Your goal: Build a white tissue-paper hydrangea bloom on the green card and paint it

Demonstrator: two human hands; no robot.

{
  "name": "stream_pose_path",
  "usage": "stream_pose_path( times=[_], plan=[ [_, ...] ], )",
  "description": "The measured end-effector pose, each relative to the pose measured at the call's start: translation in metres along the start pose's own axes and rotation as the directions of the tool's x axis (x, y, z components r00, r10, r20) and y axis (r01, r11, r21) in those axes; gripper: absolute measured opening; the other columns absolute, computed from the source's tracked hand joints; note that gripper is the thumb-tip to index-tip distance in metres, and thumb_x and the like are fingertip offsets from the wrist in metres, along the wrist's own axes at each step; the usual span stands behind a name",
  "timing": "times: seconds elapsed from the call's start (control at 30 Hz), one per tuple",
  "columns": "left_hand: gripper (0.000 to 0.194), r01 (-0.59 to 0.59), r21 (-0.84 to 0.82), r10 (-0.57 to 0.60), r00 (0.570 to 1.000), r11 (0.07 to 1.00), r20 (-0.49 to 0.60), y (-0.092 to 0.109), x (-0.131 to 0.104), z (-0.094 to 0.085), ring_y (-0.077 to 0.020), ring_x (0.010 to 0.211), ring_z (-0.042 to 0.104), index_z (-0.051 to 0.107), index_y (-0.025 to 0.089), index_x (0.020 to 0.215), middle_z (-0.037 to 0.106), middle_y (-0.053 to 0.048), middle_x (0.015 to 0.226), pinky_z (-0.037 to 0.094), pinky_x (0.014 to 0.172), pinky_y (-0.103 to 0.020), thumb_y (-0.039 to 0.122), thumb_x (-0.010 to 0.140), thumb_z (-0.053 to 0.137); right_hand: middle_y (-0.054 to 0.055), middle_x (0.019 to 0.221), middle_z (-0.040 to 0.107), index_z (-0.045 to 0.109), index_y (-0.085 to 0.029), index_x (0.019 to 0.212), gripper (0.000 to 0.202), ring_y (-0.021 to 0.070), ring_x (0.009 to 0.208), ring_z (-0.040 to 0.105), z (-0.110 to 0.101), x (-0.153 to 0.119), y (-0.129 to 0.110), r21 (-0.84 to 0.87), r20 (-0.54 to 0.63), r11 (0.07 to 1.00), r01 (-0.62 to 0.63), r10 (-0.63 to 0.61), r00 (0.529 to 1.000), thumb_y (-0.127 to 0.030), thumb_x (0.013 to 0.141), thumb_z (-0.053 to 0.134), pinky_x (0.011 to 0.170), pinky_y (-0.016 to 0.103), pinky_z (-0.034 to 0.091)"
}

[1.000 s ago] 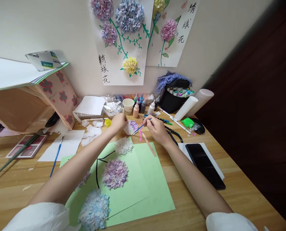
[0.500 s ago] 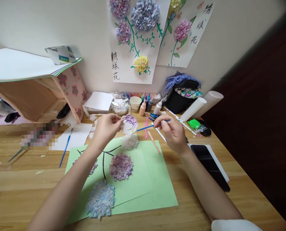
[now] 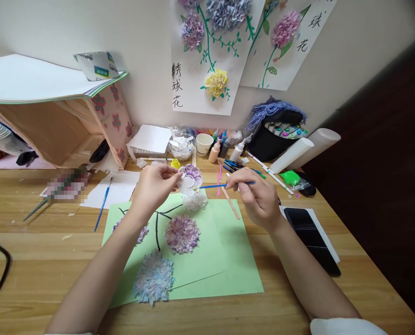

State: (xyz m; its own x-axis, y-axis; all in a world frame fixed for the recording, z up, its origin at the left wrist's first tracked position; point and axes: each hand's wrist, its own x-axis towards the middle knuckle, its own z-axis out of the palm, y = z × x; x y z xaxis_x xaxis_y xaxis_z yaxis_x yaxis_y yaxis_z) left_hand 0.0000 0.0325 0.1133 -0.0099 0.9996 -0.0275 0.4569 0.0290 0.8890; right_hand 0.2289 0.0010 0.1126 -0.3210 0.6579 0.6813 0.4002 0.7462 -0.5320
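Note:
Pinched in my left hand (image 3: 158, 186) is a small white palette (image 3: 187, 185) with round wells, some coloured purple. My right hand (image 3: 258, 197) grips a thin blue paintbrush (image 3: 214, 186), whose tip meets the palette's lower right part. Just below the palette sits a white ruffled flower (image 3: 194, 201) on green paper (image 3: 235, 274). Black branch lines run across that sheet. It also bears a purple ruffled flower (image 3: 182, 234) and a pale blue one (image 3: 154, 278). My left forearm partly hides another purple flower (image 3: 143, 232).
A second paintbrush (image 3: 103, 204) lies on white paper at left. Paint bottles (image 3: 214, 152), a paper cup (image 3: 204, 144) and a bowl of scraps (image 3: 182, 148) line the wall. On the right are a black phone (image 3: 312, 239) and white rolls (image 3: 293, 156).
The camera view has shifted, so the scene sits further right and slightly higher. My hands keep hold of the palette and paintbrush; the brush lies more level now.

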Motion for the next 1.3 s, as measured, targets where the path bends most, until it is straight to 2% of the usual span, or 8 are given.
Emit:
stream_pose_path(
  times=[0.2,0.33,0.5,0.6,0.77,0.87,1.0,1.3],
  plan=[
    [0.026,0.019,-0.054,-0.017,0.999,0.998,0.034,-0.003,0.002,-0.003,-0.0198,0.062,0.068,0.067,0.013,0.081,0.072,-0.008,0.076,0.057,0.057,-0.031,0.037,0.073,0.064,0.003,0.075,0.057,0.055,-0.019,0.083,0.019,0.0146,0.070,0.051,0.000,0.000,0.001,-0.024,-0.045,0.999,-0.025,0.024,0.999,-0.014,0.089,0.038,0.068,0.031,0.042],
    [0.024,0.045,-0.108,-0.042,0.999,0.993,0.031,-0.001,0.003,-0.003,-0.0179,0.060,0.067,0.068,0.011,0.079,0.072,-0.008,0.074,0.058,0.058,-0.030,0.033,0.071,0.066,0.003,0.075,0.058,0.055,-0.020,0.084,0.019,0.0159,0.071,0.053,-0.002,0.000,0.001,0.036,0.010,0.999,-0.021,0.020,1.000,-0.016,0.089,0.038,0.067,0.033,0.044],
    [0.023,0.075,-0.148,-0.068,0.996,0.986,0.051,0.001,0.004,-0.002,-0.0173,0.059,0.067,0.068,0.010,0.078,0.072,-0.008,0.072,0.058,0.057,-0.029,0.032,0.069,0.068,0.004,0.075,0.058,0.055,-0.021,0.083,0.019,0.0164,0.071,0.053,-0.005,0.000,0.001,-0.033,-0.050,0.999,-0.034,0.032,0.998,-0.017,0.089,0.038,0.069,0.033,0.044],
    [0.023,0.077,-0.143,-0.069,0.996,0.987,0.057,0.002,0.004,-0.002,-0.0168,0.058,0.067,0.068,0.010,0.078,0.071,-0.008,0.071,0.058,0.057,-0.029,0.031,0.069,0.068,0.003,0.075,0.059,0.055,-0.021,0.083,0.019,0.0156,0.070,0.053,-0.006,0.001,0.000,0.004,0.015,1.000,-0.014,0.014,1.000,-0.016,0.089,0.037,0.068,0.033,0.044],
    [0.023,0.065,-0.137,-0.054,0.995,0.988,0.085,0.000,0.004,0.000,-0.0166,0.058,0.067,0.068,0.011,0.078,0.072,-0.007,0.071,0.058,0.057,-0.028,0.033,0.070,0.068,0.003,0.076,0.059,0.056,-0.020,0.083,0.019,0.0150,0.071,0.054,-0.007,0.001,0.000,-0.019,-0.038,0.998,-0.052,0.051,0.998,-0.016,0.090,0.038,0.067,0.032,0.044],
    [0.023,0.059,-0.128,-0.049,0.995,0.990,0.085,-0.002,0.005,0.001,-0.0170,0.059,0.067,0.068,0.012,0.078,0.072,-0.007,0.072,0.058,0.057,-0.029,0.033,0.070,0.068,0.003,0.075,0.059,0.056,-0.020,0.082,0.021,0.0144,0.069,0.054,-0.008,0.001,0.001,0.021,0.023,0.999,-0.049,0.048,0.999,-0.016,0.090,0.038,0.068,0.032,0.044],
    [0.023,0.067,-0.149,-0.054,0.995,0.987,0.087,-0.003,0.005,0.001,-0.0173,0.058,0.067,0.068,0.012,0.078,0.071,-0.007,0.070,0.058,0.056,-0.029,0.033,0.069,0.069,0.003,0.073,0.059,0.056,-0.021,0.079,0.022,0.0157,0.071,0.055,-0.009,0.001,0.001,-0.006,-0.063,0.995,-0.099,0.099,0.993,-0.019,0.091,0.038,0.066,0.032,0.044],
    [0.020,0.079,-0.156,-0.067,0.994,0.985,0.084,-0.001,0.006,0.000,-0.0162,0.057,0.067,0.068,0.012,0.076,0.071,-0.006,0.069,0.057,0.055,-0.028,0.030,0.069,0.069,0.003,0.072,0.060,0.057,-0.021,0.081,0.020,0.0177,0.072,0.057,-0.011,0.002,-0.001,-0.052,-0.045,0.998,-0.018,0.016,0.999,-0.018,0.089,0.039,0.067,0.033,0.045]
  ],
)
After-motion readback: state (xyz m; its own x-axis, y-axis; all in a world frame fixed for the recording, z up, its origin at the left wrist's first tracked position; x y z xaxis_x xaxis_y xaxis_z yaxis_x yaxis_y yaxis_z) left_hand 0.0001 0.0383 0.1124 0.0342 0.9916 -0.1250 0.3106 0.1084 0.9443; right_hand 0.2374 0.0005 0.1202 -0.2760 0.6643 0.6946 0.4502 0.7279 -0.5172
